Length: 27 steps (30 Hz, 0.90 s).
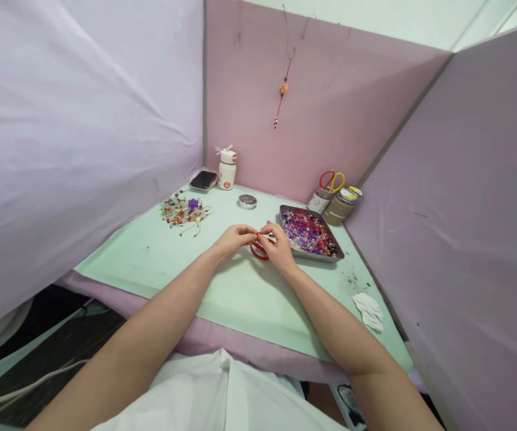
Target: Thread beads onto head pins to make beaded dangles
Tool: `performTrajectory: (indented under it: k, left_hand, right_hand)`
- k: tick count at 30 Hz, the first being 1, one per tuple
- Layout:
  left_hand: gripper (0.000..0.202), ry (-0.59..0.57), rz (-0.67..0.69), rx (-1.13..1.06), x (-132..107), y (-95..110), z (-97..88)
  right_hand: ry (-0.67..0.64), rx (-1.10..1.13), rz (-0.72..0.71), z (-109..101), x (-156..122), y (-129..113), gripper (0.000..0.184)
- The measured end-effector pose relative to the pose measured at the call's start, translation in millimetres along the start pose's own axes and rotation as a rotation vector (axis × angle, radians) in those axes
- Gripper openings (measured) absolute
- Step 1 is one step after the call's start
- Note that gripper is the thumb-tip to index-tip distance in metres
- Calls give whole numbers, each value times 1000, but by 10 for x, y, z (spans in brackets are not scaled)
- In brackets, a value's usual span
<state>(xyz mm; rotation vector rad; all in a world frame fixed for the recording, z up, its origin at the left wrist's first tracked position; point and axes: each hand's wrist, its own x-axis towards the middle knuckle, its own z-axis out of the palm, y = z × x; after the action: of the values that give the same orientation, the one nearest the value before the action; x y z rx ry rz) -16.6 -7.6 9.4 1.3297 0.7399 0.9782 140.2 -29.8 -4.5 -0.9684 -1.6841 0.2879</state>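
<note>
My left hand (237, 238) and my right hand (277, 246) meet over the middle of the table, thumbs and forefingers pinched together fingertip to fingertip. Whatever lies between them is too small to make out; a hint of red shows there. Just beneath the fingers are red looped handles (258, 251), apparently of scissors, partly covered by my right hand. To the right of that hand sits a metal tray (316, 257) full of purple, red and dark beads (306, 230). A small round dish (247, 202) with tiny grey pieces stands beyond my hands.
Finished-looking beaded strings (182, 212) lie heaped at the left. Farther back are a phone (203, 180) and a white bottle (227, 173). Two jars (343, 206), one holding scissors (332, 181), stand behind the tray. A crumpled white cloth (368, 311) lies right. A beaded strand (283, 90) hangs above.
</note>
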Motion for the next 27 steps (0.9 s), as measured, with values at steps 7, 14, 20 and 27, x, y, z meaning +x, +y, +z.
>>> performTrajectory:
  k: [7, 14, 20, 27]
  left_hand:
    - [19, 125, 111, 227, 9, 13, -6]
    - [19, 226, 182, 351, 24, 19, -13]
    - [18, 218, 224, 390, 28, 11, 7]
    - [19, 196, 233, 480, 38, -30, 12]
  right_hand:
    - [1, 2, 14, 7, -1, -14, 9]
    - [20, -13, 95, 2, -14, -9, 10]
    - [-38, -36, 37, 8, -11, 14, 7]
    - [144, -84, 14, -37, 2, -50, 8]
